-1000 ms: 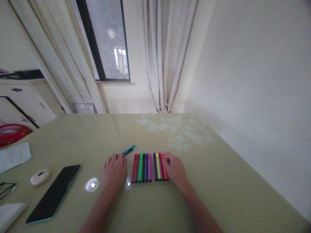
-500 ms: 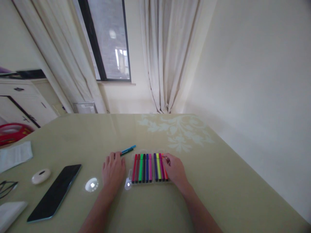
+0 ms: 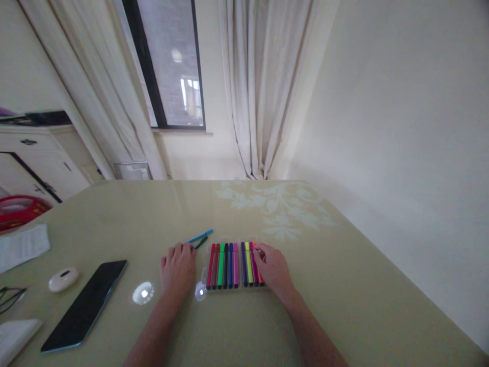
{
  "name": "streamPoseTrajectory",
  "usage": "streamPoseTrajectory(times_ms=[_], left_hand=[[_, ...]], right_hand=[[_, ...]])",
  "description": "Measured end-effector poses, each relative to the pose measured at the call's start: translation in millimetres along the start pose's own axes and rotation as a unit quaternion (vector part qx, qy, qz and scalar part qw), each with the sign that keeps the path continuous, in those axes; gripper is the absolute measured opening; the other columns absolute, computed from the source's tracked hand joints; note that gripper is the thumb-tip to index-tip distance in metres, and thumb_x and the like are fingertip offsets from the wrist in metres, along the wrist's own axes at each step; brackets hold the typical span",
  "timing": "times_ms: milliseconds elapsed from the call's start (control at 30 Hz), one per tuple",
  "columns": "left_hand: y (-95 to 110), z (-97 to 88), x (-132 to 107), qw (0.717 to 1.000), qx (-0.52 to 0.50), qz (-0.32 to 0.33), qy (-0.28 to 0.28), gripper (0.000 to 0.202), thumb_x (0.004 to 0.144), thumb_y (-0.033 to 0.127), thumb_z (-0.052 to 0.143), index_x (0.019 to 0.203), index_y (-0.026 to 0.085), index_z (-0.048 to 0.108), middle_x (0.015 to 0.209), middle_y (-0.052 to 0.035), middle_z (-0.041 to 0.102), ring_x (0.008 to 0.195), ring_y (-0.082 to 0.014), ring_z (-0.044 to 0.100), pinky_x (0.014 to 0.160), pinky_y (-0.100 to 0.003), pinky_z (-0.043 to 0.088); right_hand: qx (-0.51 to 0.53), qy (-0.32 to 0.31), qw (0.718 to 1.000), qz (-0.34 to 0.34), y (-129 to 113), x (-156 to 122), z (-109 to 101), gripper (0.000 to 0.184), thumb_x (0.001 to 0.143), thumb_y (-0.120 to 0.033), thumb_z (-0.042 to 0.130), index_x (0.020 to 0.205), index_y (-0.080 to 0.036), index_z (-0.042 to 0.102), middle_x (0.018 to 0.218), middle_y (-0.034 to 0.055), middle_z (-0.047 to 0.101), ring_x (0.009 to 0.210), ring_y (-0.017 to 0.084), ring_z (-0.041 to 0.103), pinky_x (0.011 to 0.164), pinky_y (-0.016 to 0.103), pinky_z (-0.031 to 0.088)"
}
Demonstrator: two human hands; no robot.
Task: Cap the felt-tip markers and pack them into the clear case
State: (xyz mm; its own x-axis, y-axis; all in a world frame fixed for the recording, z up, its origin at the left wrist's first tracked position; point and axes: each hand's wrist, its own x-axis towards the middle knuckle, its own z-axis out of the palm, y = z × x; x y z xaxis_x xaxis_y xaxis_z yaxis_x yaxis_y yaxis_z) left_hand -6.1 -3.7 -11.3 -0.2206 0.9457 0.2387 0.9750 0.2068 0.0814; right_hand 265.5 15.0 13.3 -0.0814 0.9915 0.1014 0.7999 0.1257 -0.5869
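Note:
A clear plastic marker case (image 3: 202, 288) lies flat on the table in front of me, with several coloured markers (image 3: 229, 265) side by side in it. My right hand (image 3: 272, 268) rests on the case's right end. Its curled fingertips sit on the tops of the red and orange markers, and whether they pinch one is hidden. My left hand (image 3: 178, 267) lies palm down just left of the case. Its fingertips touch the near ends of two loose markers, a blue marker (image 3: 204, 235) and a dark green marker (image 3: 201, 243), which point away to the right.
The pale green table (image 3: 344, 285) carries a dark phone (image 3: 84, 304), a white oval object (image 3: 63, 279), glasses (image 3: 9, 298), papers (image 3: 23, 245) and a white thing (image 3: 15, 335), all at the left. A wall runs along the right edge. Curtains and a window stand behind the far edge.
The two loose markers have spread apart a little at my left fingertips. My right hand has slid slightly left over the case's right end.

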Motion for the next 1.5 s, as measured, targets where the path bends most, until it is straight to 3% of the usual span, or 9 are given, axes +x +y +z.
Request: streamPoseTrajectory(times_ms=[167,300,400,567,700,833,1067,1300,1500], left_hand=[[-2,6.5,3,0.998,-0.062,0.004,-0.016,0.032,0.104,0.031,0.038,0.107,0.016,0.066,0.112,-0.0138,0.068,0.108,-0.031,0.057,0.091,-0.043,0.046],[12,3.6,3,0.975,-0.209,0.046,0.051,0.028,0.104,0.032,0.04,0.103,0.018,0.064,0.106,-0.011,0.068,0.103,-0.0281,0.059,0.095,-0.044,0.048],[34,-1.7,-9,0.939,-0.317,0.106,0.076,0.024,0.104,0.034,0.043,0.103,0.021,0.062,0.104,-0.009,0.067,0.102,-0.0266,0.061,0.095,-0.043,0.05],[68,-4.5,-38,0.904,-0.382,0.19,0.021,0.02,0.104,0.033,0.046,0.109,0.024,0.062,0.105,-0.0071,0.068,0.1,-0.0239,0.066,0.088,-0.039,0.055],[75,-2.9,-44,0.903,-0.378,0.205,0.015,0.025,0.107,0.032,0.04,0.11,0.023,0.063,0.105,-0.0072,0.069,0.099,-0.0219,0.067,0.085,-0.035,0.057],[75,-2.8,-45,0.905,-0.314,0.286,0.016,0.031,0.108,0.03,0.037,0.106,0.023,0.066,0.1,-0.0066,0.072,0.094,-0.021,0.067,0.085,-0.035,0.055],[80,0.3,-55,0.893,-0.204,0.401,-0.026,0.047,0.101,0.033,0.059,0.147,0.027,0.05,0.147,-0.0052,0.061,0.134,-0.0256,0.055,0.112,-0.045,0.046],[78,-5.7,-55,0.91,-0.177,0.373,-0.04,0.053,0.099,0.03,0.057,0.151,0.028,0.047,0.149,-0.0044,0.058,0.132,-0.0271,0.053,0.112,-0.048,0.044],[78,-9.2,-59,0.908,-0.138,0.395,-0.037,0.06,0.099,0.034,0.057,0.156,0.039,0.041,0.15,-0.0054,0.053,0.132,-0.032,0.048,0.11,-0.055,0.04]], right_hand=[[0.015,-0.003,1.0,-0.024,-1,-1,1,0.025,0.1,-0.027,0.052,0.098,-0.02,0.076,0.091,0.0064,0.078,0.081,0.02,0.068,0.073,0.027,0.043],[0.095,-0.012,0.993,-0.063,-9,-4,4,0.03,0.102,-0.034,0.052,0.091,-0.02,0.076,0.085,0.0048,0.075,0.078,0.019,0.066,0.073,0.026,0.044],[0.232,-0.051,0.969,-0.07,-16,-7,6,0.029,0.102,-0.04,0.052,0.1,-0.021,0.074,0.09,0.0041,0.074,0.078,0.018,0.066,0.071,0.025,0.047],[0.376,-0.132,0.916,-0.034,-18,-8,6,0.028,0.094,-0.047,0.061,0.088,-0.02,0.066,0.074,-0.0004,0.065,0.068,0.016,0.062,0.065,0.024,0.048],[0.429,-0.116,0.895,-0.036,-18,-6,2,0.031,0.09,-0.051,0.066,0.086,-0.02,0.064,0.077,-0.0001,0.064,0.072,0.016,0.061,0.068,0.025,0.048],[0.462,-0.025,0.887,0.0,-6,3,-7,0.04,0.088,-0.059,0.065,0.085,-0.019,0.066,0.071,0.0003,0.061,0.065,0.015,0.057,0.061,0.026,0.047],[0.387,0.059,0.916,0.086,37,19,-25,0.045,0.079,-0.062,0.07,0.082,-0.016,0.072,0.061,0.0003,0.059,0.057,0.015,0.055,0.053,0.026,0.042],[0.301,-0.048,0.948,0.089,34,13,-7,0.023,0.086,-0.039,0.066,0.084,-0.017,0.073,0.07,0.0027,0.071,0.058,0.016,0.063,0.054,0.025,0.047],[0.195,0.005,0.978,0.076,25,10,0,0.009,0.088,-0.026,0.067,0.088,-0.019,0.072,0.08,0.0063,0.077,0.072,0.019,0.072,0.067,0.028,0.053]])
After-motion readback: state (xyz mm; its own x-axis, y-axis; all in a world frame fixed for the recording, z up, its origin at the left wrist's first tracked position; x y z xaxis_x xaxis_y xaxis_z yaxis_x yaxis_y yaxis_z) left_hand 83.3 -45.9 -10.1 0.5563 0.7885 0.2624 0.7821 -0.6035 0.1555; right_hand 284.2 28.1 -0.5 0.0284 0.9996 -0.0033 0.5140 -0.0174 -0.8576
